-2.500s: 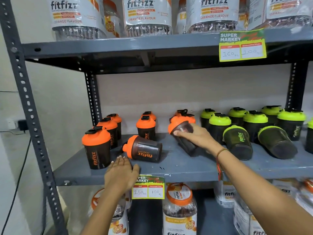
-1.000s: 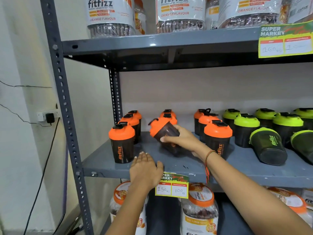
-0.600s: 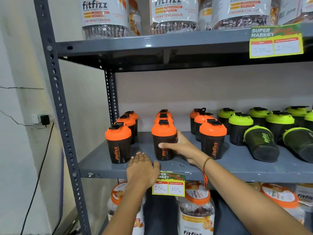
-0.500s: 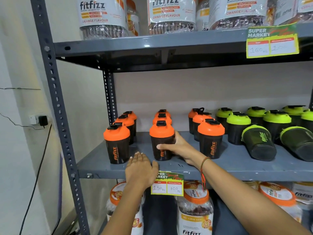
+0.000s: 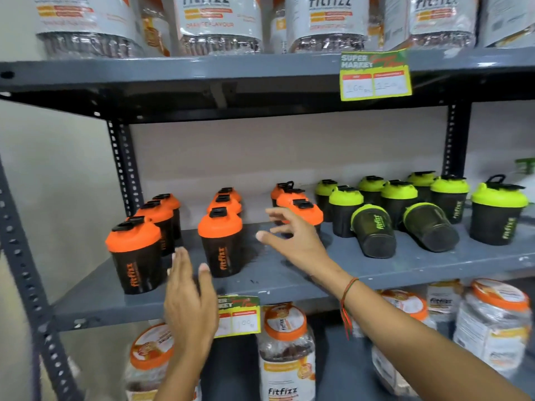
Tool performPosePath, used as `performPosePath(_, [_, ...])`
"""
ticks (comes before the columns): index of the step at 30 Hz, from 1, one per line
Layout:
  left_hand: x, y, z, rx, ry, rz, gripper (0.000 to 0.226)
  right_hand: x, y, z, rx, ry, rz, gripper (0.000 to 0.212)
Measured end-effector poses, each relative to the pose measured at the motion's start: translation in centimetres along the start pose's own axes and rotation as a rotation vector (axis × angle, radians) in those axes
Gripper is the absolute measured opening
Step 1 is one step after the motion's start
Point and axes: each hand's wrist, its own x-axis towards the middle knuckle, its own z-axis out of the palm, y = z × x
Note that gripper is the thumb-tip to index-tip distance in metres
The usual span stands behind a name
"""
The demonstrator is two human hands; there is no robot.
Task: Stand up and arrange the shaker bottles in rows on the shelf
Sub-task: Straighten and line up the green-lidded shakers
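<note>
The right hand (image 5: 295,241) hovers with fingers (image 5: 272,218) spread, holding nothing, just before the right row of orange-lidded bottles (image 5: 304,212). The left hand (image 5: 188,302) is flat and empty at the front edge of the grey metal shelf (image 5: 289,273), near the middle front bottle (image 5: 221,241). Nine orange-lidded bottles stand in three rows of three. Toward the right end, seven green-lidded bottles (image 5: 346,209) stand and two (image 5: 373,230) lie tipped. Bare shelf runs along the front edge.
</note>
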Motion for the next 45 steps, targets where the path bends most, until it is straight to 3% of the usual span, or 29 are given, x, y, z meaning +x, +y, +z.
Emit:
performPosePath(3, [-2.8,4.2,2.5,-0.166,0.000,0.271,0.059,0.1,-0.8,-4.4,0.007,0.267,-0.114,0.025])
performPosePath(6, [-5.0,8.5,6.7,-0.178,-0.210,0.558,0.055,1.1,-0.3,-9.8,-0.016,0.442,-0.134,0.019])
performPosePath(9, [-6.1,11.9,11.1,-0.106,-0.451,0.602,0.056,2.1,2.6,-14.7,-0.092,0.513,-0.042,0.025])
performPosePath(13, [-5.0,14.1,15.8,0.218,-0.801,0.506,0.060,3.4,7.8,-19.0,-0.296,0.381,0.282,0.065])
performPosePath(16, [-3.9,15.4,16.9,0.353,-0.919,0.427,0.049,4.3,10.0,-20.1,-0.302,0.185,0.446,0.090])
performPosePath(19, [-3.2,15.8,17.5,0.412,-1.042,0.394,0.061,4.7,11.2,-19.9,-0.254,0.041,0.554,0.109])
performPosePath(25, [-3.1,15.3,18.1,0.437,-1.053,0.387,0.068,4.2,12.3,-19.8,-0.192,0.080,0.573,0.116])
performPosePath(30, [-3.4,15.4,18.0,0.448,-1.040,0.388,0.066,3.5,11.2,-19.9,-0.197,0.191,0.298,0.088])
performPosePath(35, [-3.5,15.5,18.0,0.446,-1.031,0.376,0.065,2.3,10.3,-18.9,-0.309,0.195,0.008,0.088])
performPosePath(45, [-3.6,15.4,18.5,0.451,-1.020,0.334,0.067,1.0,11.4,-18.9,-0.295,0.097,-0.070,0.093])
